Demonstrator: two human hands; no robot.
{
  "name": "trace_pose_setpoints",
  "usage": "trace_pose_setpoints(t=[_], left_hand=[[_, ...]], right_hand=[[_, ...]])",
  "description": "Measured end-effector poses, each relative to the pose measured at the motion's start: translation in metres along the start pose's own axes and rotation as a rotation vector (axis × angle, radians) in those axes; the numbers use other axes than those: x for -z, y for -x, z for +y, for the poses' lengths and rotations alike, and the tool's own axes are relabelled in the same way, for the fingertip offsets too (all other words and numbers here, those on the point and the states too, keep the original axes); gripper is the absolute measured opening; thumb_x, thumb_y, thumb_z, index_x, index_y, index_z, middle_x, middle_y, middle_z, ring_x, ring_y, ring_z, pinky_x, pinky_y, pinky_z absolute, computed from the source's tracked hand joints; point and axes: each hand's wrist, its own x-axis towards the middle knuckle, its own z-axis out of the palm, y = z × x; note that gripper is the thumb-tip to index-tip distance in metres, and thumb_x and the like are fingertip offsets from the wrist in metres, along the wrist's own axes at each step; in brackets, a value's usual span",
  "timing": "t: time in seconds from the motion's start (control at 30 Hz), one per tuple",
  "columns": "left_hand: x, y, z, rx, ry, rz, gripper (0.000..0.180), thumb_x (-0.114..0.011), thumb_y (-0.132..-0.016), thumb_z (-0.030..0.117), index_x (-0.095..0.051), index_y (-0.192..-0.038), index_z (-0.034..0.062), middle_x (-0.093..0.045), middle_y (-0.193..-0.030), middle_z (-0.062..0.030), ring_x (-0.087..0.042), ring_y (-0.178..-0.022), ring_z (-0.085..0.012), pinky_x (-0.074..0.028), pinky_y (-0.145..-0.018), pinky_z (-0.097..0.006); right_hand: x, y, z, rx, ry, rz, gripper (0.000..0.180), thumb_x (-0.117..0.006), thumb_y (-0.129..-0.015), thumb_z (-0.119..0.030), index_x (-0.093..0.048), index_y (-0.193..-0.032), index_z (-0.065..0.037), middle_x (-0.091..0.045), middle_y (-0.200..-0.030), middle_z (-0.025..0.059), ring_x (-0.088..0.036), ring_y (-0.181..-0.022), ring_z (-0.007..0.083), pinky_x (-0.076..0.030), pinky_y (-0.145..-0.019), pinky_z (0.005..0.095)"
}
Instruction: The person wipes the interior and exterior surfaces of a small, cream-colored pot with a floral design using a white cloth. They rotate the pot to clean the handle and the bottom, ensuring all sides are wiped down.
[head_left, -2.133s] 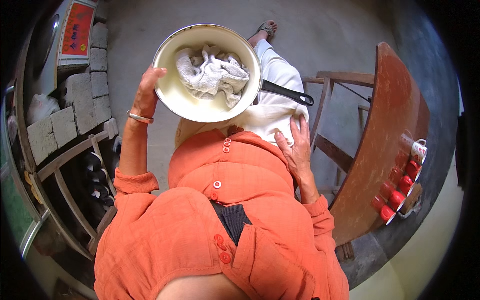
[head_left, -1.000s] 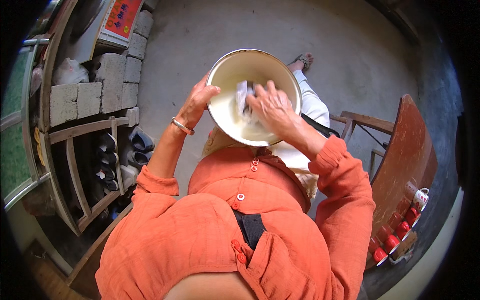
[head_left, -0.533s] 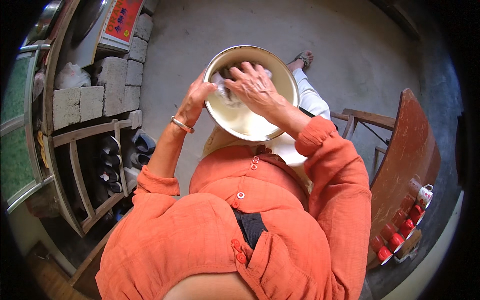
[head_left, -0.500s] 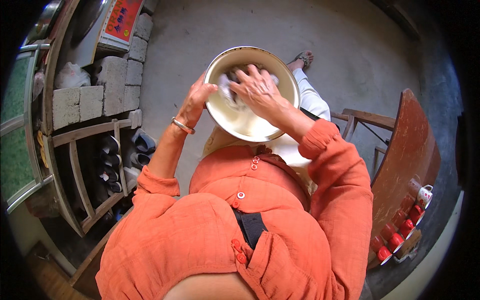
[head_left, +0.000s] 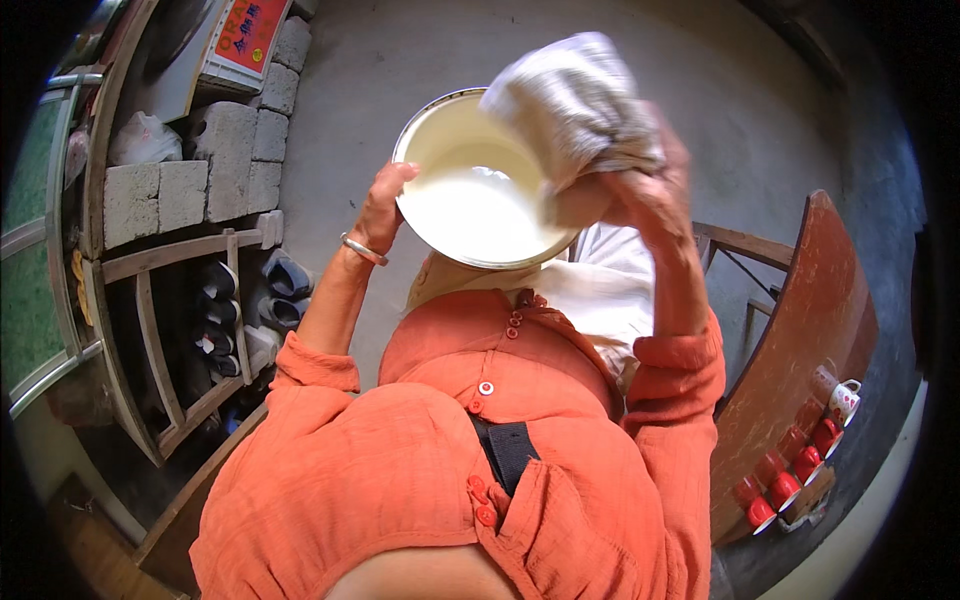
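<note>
A deep cream-coloured pot (head_left: pixel 480 205) with a dark rim is held tilted before my waist, and its inside shows bare. My left hand (head_left: pixel 382 205) is closed on the left side of its rim, thumb over the edge. Bunched in my right hand (head_left: pixel 655 195) is a pale, greyish cloth (head_left: pixel 575 100), raised at the pot's right rim and blurred by motion. The cloth hides part of that rim and most of my right fingers.
At right stands a brown wooden table (head_left: pixel 800 350) with several red mugs (head_left: pixel 785 490) and a white patterned mug (head_left: pixel 845 400). Concrete blocks (head_left: pixel 225 160) and a wooden rack (head_left: pixel 150 350) holding dark shoes (head_left: pixel 218 310) line the left. Grey floor (head_left: pixel 400 50) lies ahead.
My right hand has come up out of the pot and moved right, lifting the cloth with it. My left hand keeps its hold on the rim, and the pot has shifted slightly.
</note>
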Motion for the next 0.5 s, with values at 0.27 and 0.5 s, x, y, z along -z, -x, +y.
trace_pose_setpoints(t=[0.27,0.5], left_hand=[[0.000,-0.014,0.007,-0.535,-0.537,0.145,0.056,-0.059,-0.087,0.031,-0.049,-0.131,-0.0025,-0.056,-0.125,-0.0196,-0.056,-0.113,-0.0240,-0.044,-0.095,-0.033],[-0.078,0.036,0.062,-0.497,-1.177,-0.549,0.072,-0.071,-0.080,0.040,-0.046,-0.132,-0.0026,-0.051,-0.129,-0.0251,-0.047,-0.124,-0.0357,-0.036,-0.105,-0.037]], right_hand=[[0.030,0.049,0.031,0.098,0.747,-0.115,0.044,-0.067,-0.066,-0.007,-0.051,-0.106,-0.004,-0.056,-0.096,0.0171,-0.057,-0.090,0.0367,-0.046,-0.078,0.0425],[0.022,0.052,0.038,0.243,0.683,-0.097,0.048,-0.071,-0.073,-0.008,-0.048,-0.114,-0.004,-0.057,-0.104,0.0174,-0.060,-0.094,0.0370,-0.048,-0.079,0.0395]])
